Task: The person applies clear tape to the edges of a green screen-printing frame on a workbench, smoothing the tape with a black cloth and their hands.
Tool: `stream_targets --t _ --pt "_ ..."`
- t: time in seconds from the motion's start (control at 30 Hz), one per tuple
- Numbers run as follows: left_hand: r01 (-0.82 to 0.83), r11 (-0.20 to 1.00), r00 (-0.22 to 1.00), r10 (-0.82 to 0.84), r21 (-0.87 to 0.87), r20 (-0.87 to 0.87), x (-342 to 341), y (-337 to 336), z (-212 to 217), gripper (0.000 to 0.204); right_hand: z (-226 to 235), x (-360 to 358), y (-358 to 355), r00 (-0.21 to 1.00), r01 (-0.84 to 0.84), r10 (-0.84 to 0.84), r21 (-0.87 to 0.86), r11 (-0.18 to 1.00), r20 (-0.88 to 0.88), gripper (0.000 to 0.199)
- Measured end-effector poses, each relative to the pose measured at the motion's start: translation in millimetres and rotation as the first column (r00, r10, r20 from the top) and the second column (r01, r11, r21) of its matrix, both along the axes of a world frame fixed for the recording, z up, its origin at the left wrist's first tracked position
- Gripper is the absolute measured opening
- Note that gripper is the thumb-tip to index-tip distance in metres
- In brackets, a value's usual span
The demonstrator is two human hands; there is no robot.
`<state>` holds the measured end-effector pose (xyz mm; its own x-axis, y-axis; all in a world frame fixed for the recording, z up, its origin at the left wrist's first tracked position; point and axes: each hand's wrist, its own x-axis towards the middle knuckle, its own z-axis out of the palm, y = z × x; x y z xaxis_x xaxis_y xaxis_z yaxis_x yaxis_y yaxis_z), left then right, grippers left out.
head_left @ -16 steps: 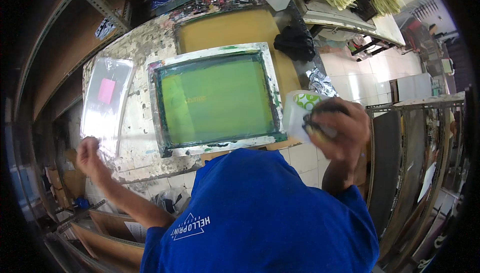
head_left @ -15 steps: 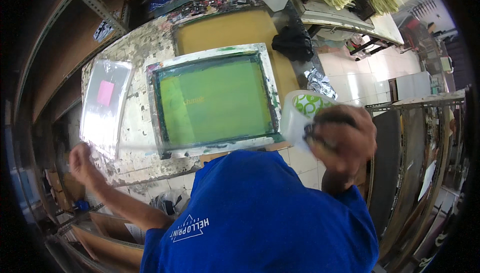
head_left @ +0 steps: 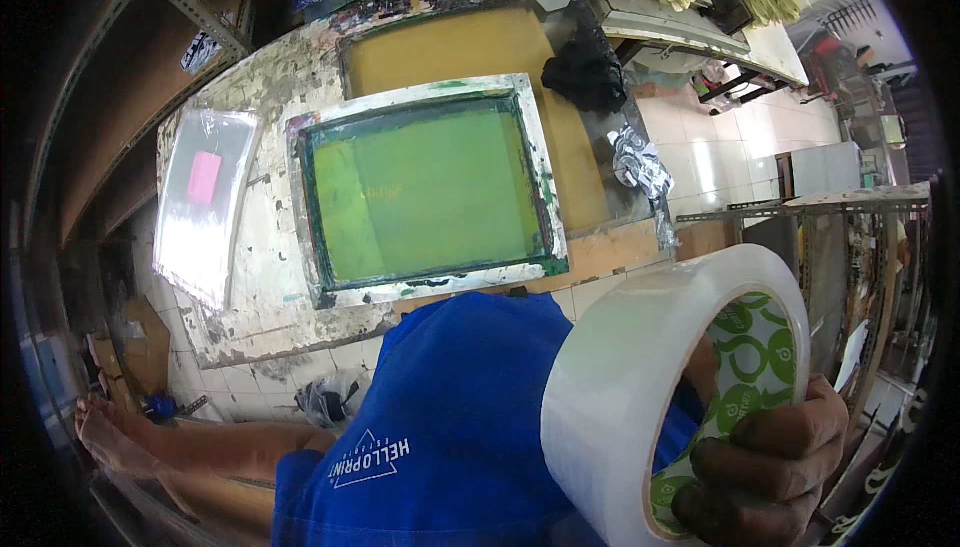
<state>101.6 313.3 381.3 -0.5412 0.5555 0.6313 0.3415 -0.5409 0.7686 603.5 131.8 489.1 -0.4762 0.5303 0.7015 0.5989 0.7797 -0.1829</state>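
My right hand (head_left: 775, 462) is raised close at the lower right, its fingers hooked through the core of a big roll of clear packing tape (head_left: 615, 377). The core is lined in white with a green circle pattern. Far out at the lower left, my left hand (head_left: 115, 439) is closed, and a faint see-through strip of the tape seems to run from it across my front. On the table in front of me lies a printing screen (head_left: 430, 197) with green mesh, a dark inner border and a paint-marked white frame. Both hands are apart from it.
A clear plastic sleeve (head_left: 190, 237) with a pink slip lies left on the paint-stained table (head_left: 265, 217). A second, yellow screen (head_left: 440, 52) lies behind. A black cloth (head_left: 585, 77) and crumpled wrap (head_left: 640, 162) are at right. Racks (head_left: 850, 197) stand on both sides.
The roll has come nearer and lower with my right hand, now large in view. My left hand has moved down and outward to the left, away from the table's edge.
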Motion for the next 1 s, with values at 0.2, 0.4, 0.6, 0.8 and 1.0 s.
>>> stream_targets --t 0.2,0.4,0.6,0.8,1.0 --pt "0.044 0.999 0.999 -0.044 0.0 0.021 1.1 5.4 2.7 0.017 9.3 0.2 8.3 1.0 -0.013 0.011 -0.089 0.996 -0.019 0.033" --pt "0.049 0.999 0.997 -0.05 0.02 0.057 -4.2 2.5 5.4 0.018 -85.7 20.2 -3.6 0.783 0.616 -0.614 -0.013 0.787 -0.1 0.031" --pt "0.007 1.0 0.999 -0.007 0.003 0.047 -12.9 -4.6 4.7 0.02 -252.0 70.6 29.7 0.589 0.779 -0.795 -0.157 0.607 -0.145 0.021" --pt "-0.015 1.0 0.998 0.015 -0.003 0.06 -22.3 -2.2 9.9 0.021 -370.9 91.1 -4.8 0.504 0.849 -0.863 -0.205 0.486 0.041 0.032" --pt "-0.029 1.0 0.998 0.029 -0.006 0.055 -22.9 -3.5 13.9 0.021 -414.3 85.0 -34.8 0.484 0.81 -0.875 -0.381 0.446 0.003 0.05"
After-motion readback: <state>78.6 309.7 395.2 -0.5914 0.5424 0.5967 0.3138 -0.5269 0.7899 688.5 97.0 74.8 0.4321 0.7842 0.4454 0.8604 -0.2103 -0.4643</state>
